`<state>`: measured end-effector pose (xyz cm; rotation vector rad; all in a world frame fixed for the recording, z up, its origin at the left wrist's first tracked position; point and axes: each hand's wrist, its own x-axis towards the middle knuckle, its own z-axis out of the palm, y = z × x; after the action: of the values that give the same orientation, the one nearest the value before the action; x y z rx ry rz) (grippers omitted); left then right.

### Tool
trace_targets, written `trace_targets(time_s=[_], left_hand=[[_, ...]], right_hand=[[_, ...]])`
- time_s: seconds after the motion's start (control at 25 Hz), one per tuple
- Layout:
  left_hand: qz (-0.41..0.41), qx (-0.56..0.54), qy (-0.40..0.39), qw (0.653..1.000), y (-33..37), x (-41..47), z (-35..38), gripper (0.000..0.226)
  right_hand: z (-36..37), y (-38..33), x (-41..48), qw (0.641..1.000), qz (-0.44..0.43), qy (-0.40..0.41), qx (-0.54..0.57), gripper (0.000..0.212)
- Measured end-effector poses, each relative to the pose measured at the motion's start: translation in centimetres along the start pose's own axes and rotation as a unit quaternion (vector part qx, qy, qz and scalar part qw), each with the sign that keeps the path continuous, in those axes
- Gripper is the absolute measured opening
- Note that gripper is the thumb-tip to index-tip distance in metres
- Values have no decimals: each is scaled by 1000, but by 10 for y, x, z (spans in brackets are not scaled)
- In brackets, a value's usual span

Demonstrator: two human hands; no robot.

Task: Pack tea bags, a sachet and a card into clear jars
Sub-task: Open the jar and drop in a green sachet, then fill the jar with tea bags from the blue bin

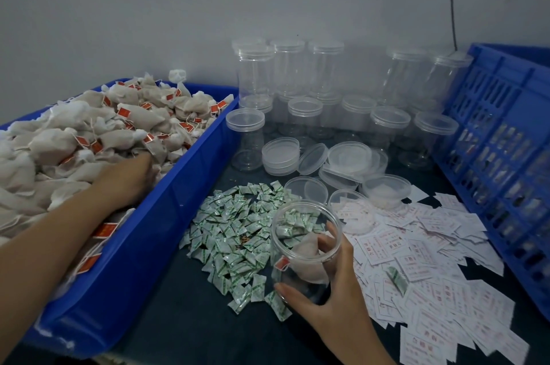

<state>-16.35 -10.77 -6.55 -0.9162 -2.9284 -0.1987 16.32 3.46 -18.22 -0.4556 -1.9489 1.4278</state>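
Jar (303, 225): clear and lidless, tilted with its mouth up and away from the person, held low over the table (184, 320). A few pale tea bags (308, 263) lie at its bottom, and a red tag shows at the lower left wall.
Right hand (333, 284): grips the jar from its right side. The thumb (285, 288) lies across the near lower wall and the fingers (330, 235) curl round the far side up to the rim.
Left hand (128, 183): reaches palm down into the bin (166, 216), well to the left of the held jar. Its fingertips are buried among the bags, so I cannot tell whether it pinches one or lies flat.
Heap (89, 132): more tea bags with red tags, piled above the bin's rim all round the left hand.
Sachets (235, 233): green and white, in a loose pile on the table between the two hands, just left of the gripped jar. Some show through its wall.
Cards (431, 260): white with red print, scattered just right of the right hand and beyond it. One stray sachet (397, 278) lies on them.
Lids (327, 159): clear and loose, some upturned, just beyond the held jar's mouth.
Empty jars (297, 76): capped, two tiers against the wall, beyond the lids.
Crate (506, 141): blue, slotted, well to the right of the grip, past the cards.
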Motion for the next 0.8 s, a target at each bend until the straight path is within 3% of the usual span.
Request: trace_targets(time_s=[0.08, 0.16, 0.32, 0.44, 0.56, 0.8], left_hand=[[-26, -170, 70, 983, 4, -5, -6, 26], [-53, -311, 115, 942, 12, -8, -16, 28], [-110, -438, 188, 872, 21, -11, -31, 37], [-133, -426, 161, 880, 25, -11, -25, 58], [-166, -415, 79, 891, 24, -9, -18, 92], [-86, -319, 84, 940, 19, 3, -6, 60]], right_hand=[[0, -1, 0, 1000, -2, 0, -8, 107], [0, -2, 0, 1000, -6, 1, -11, 107], [-1, 0, 0, 1000, -3, -4, -20, 106], [-2, 0, 0, 1000, 2, -7, -28, 108], [-1, 1, -1, 1000, 6, -6, -25, 110], [0, 2, -1, 1000, 12, -5, -25, 112]])
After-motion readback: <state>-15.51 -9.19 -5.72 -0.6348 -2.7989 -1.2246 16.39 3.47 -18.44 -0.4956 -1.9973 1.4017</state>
